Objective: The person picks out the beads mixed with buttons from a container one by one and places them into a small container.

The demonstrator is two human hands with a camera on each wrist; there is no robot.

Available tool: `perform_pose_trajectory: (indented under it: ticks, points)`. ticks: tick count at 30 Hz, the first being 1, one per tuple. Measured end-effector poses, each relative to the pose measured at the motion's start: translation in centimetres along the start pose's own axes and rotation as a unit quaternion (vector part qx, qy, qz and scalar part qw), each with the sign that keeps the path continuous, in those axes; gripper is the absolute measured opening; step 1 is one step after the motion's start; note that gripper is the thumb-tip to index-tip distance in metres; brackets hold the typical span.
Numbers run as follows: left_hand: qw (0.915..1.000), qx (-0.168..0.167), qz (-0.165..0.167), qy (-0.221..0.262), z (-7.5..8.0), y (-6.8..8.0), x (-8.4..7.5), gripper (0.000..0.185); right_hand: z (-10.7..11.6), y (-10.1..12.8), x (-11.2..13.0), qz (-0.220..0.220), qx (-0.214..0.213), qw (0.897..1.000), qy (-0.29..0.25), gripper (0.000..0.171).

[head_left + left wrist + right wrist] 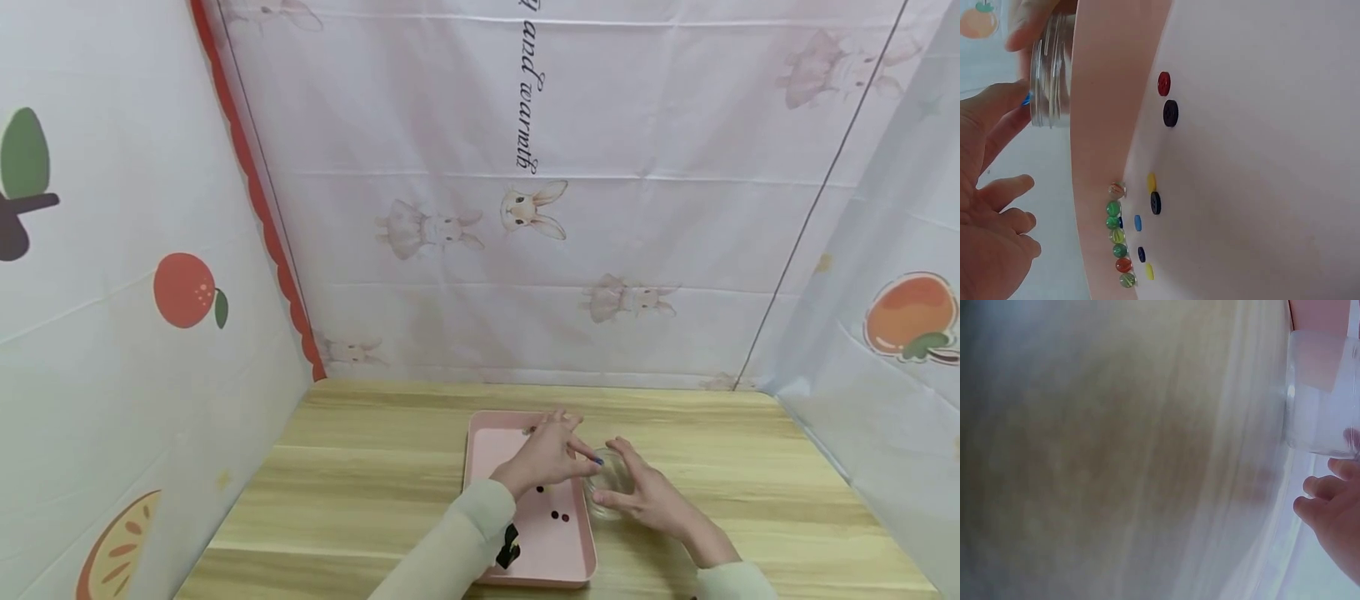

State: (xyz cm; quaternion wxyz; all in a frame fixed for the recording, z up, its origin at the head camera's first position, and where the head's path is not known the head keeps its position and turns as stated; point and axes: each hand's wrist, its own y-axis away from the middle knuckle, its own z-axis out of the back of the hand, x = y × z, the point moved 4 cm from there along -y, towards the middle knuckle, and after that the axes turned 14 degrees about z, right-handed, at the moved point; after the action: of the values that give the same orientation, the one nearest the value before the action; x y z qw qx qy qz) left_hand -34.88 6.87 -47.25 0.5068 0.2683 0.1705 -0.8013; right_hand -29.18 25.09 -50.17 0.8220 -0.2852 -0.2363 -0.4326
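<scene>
A small shiny blue piece (599, 461) is pinched between the thumb and index finger of my left hand (551, 454); fingertips hide most of it, so I cannot tell its kind. That hand reaches over the tray's right edge to the mouth of a clear jar (611, 477), its other fingers spread. Around the jar, my right hand (651, 498) holds it with thumb and fingers on opposite sides. The jar stands on the table beside the pink tray (532, 575). Inside the tray lie several buttons, among them a red button (1164, 84) and a black button (1170, 113).
Several glass marbles (1120, 250) lie in a row along the tray's wall. Yellow and blue buttons are scattered near them. A dark object (508, 547) shows beside the left sleeve. Printed cloth walls (465, 333) enclose the wooden table (375, 475) at the back and sides.
</scene>
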Motion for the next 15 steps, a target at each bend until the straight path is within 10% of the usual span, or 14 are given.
perform_pose_trajectory:
  ticks: [15]
  points:
    - [0.9998,0.011,0.019,-0.003,-0.44,-0.13,-0.16,0.01,-0.01,-0.02,-0.34,-0.013,-0.002,1.0,0.002,0.099]
